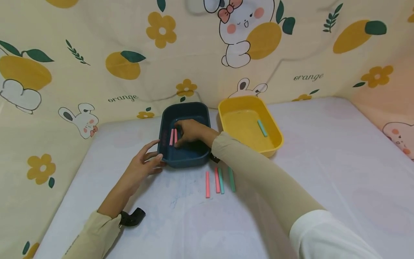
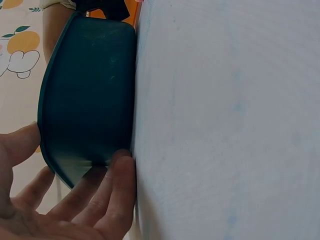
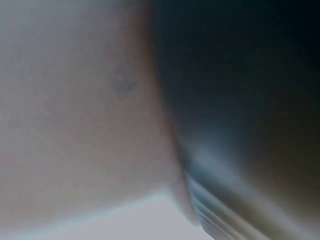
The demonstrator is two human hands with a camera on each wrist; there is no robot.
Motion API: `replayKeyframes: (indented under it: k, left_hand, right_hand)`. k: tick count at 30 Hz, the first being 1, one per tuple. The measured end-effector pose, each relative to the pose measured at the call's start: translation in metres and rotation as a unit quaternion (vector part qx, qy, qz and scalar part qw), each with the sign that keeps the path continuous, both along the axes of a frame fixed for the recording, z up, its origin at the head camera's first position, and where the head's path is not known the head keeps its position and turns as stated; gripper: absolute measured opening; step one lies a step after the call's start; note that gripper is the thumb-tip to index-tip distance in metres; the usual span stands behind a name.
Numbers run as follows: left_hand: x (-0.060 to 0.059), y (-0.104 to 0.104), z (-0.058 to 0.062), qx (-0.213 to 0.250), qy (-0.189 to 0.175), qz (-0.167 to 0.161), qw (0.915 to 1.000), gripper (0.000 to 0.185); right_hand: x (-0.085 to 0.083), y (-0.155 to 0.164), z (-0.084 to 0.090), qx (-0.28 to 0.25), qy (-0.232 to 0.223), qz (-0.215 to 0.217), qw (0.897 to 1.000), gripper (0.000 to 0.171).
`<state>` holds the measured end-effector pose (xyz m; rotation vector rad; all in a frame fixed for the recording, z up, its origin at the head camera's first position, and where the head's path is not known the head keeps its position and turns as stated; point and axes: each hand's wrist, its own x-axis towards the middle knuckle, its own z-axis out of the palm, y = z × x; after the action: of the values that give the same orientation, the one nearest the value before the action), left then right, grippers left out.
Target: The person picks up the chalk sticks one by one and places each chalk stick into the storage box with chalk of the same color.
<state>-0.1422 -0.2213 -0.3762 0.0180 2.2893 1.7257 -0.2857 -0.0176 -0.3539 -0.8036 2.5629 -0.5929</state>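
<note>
My right hand (image 1: pixel 191 131) reaches into the dark blue tray (image 1: pixel 184 163). Its thumb and fingertips pinch a pink chalk stick (image 1: pixel 175 136) by its two ends, low in the tray. Just left of it lies another pink chalk stick (image 1: pixel 171 137). My left hand (image 1: pixel 147 162) touches the outside of the tray at its near left corner, fingers spread along the wall and rim. In the left wrist view, those fingers (image 2: pixel 122 192) rest against the tray's side, low by the table. The right wrist view is blurred and shows mostly a dark surface close up.
A yellow tray (image 1: pixel 277 138) stands right of the dark one, with a green chalk stick (image 1: pixel 262 128) inside. Several pink and green chalk sticks (image 1: pixel 207 184) lie on the white-covered table (image 1: pixel 323 187) in front. A patterned cloth (image 1: pixel 194 46) rises behind the trays.
</note>
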Motion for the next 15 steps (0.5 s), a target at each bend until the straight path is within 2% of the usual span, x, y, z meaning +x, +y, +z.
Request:
replayKeyframes:
  k: [10,15]
  left_hand:
    - [0.001,0.001,0.003,0.011,0.009,-0.007,0.9999,0.068]
    - [0.003,0.000,0.004,-0.006,0.011,-0.016,0.9998,0.066]
  right_hand:
    - [0.007,0.007,0.009,-0.072,0.055,0.036,0.995,0.079]
    - [0.029,0.020,0.022,-0.109,0.057,0.047,0.991,0.074]
